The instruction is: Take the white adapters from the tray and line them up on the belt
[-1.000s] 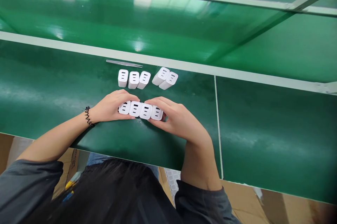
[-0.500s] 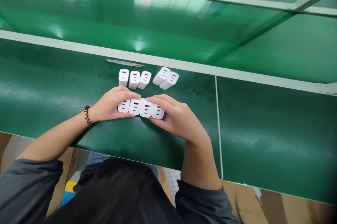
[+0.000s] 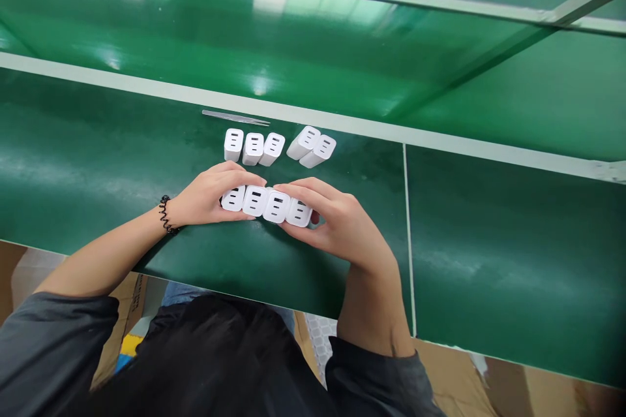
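Note:
A row of several white chargers (image 3: 267, 203) with port slots facing me is pressed together between both hands on the green worktop (image 3: 88, 162). My left hand (image 3: 208, 195) wraps the left end of the row, fingers curled over the top. My right hand (image 3: 337, 224) closes on the right end in the same way. Behind them lie three white chargers (image 3: 253, 147) side by side and a tilted pair of chargers (image 3: 312, 146) to their right.
Metal tweezers (image 3: 235, 117) lie near the pale rail (image 3: 147, 89) at the back of the worktop. A thin seam (image 3: 408, 234) splits the mat to the right. Cardboard boxes (image 3: 489, 378) show below the table's front edge.
The row of chargers between my hands has shifted slightly and tilted, its right end now a little lower. Both hands stay closed on it.

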A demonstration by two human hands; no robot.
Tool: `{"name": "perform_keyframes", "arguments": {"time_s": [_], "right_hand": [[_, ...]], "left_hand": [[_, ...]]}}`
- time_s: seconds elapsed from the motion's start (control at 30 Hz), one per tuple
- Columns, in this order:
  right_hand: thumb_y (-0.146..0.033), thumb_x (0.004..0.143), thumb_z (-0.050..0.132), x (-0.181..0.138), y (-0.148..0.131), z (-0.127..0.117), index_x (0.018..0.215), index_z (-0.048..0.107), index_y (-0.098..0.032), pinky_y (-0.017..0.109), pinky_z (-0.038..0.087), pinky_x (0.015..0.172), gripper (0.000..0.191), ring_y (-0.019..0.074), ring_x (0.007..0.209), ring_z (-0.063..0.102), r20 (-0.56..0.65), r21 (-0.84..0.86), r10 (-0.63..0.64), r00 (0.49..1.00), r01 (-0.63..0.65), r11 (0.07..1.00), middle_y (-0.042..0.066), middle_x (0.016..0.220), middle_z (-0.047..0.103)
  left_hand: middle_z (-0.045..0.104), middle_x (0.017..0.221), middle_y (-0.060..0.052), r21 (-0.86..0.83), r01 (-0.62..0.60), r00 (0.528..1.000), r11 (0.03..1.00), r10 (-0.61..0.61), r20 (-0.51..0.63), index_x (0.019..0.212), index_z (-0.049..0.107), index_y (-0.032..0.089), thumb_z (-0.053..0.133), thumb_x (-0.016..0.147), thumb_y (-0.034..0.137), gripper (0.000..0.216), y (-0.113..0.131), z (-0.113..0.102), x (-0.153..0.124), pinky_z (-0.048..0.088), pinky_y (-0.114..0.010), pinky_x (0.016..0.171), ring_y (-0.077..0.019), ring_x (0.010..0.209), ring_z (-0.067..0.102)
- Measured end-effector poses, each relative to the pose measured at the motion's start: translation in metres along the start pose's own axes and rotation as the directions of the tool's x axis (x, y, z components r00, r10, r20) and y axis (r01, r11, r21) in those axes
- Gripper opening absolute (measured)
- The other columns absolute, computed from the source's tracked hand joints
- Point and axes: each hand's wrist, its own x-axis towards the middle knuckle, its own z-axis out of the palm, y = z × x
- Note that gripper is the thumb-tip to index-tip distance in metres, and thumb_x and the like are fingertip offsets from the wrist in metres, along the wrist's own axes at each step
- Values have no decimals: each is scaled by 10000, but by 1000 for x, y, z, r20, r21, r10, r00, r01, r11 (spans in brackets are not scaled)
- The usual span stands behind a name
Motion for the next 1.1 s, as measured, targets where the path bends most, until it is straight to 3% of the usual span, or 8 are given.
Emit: {"name": "perform_keyframes", "arguments": {"time_s": [0.23, 0.6, 0.9, 1.1], "right_hand": [[-274, 899, 616, 0, 1, 0, 1232, 615, -263, 299, 556, 703, 333, 191, 894, 693, -5, 1, -15, 1000, 15, 1000, 59, 1145, 693], [-267, 883, 635, 2, 3, 2, 1220, 603, -257, 288, 540, 677, 338, 185, 880, 689, 24, -3, 2, 1000, -2, 1000, 57, 1144, 693], [-294, 884, 605, 6, 6, 5, 1186, 589, -233, 322, 543, 684, 308, 208, 835, 694, 180, -67, 58, 982, -46, 997, 64, 1097, 716], [-347, 910, 597, 7, 8, 5, 1215, 567, -236, 368, 572, 777, 326, 238, 941, 698, 227, -36, 91, 969, -86, 996, 77, 1182, 695]], "left_hand": [[688, 1205, -85, -33, 48, 998, 998, -47, 31, 1248, 562, 213, 681, 899, 450, 439, 1, -2, 0, 534, -356, 898, -203, 1017, 619], [698, 1160, -72, -20, 21, 1000, 1000, -20, 17, 1238, 570, 196, 701, 888, 442, 448, 0, 0, 0, 522, -327, 869, -196, 991, 619], [684, 1146, -74, -6, 196, 963, 981, -192, 188, 1229, 556, 200, 720, 842, 512, 523, -6, 8, -3, 499, -306, 787, -214, 965, 646], [658, 1231, -113, -101, 239, 953, 966, -213, 214, 1303, 488, 197, 781, 780, 516, 680, -11, 7, -3, 500, -342, 926, -251, 1108, 641]]}}
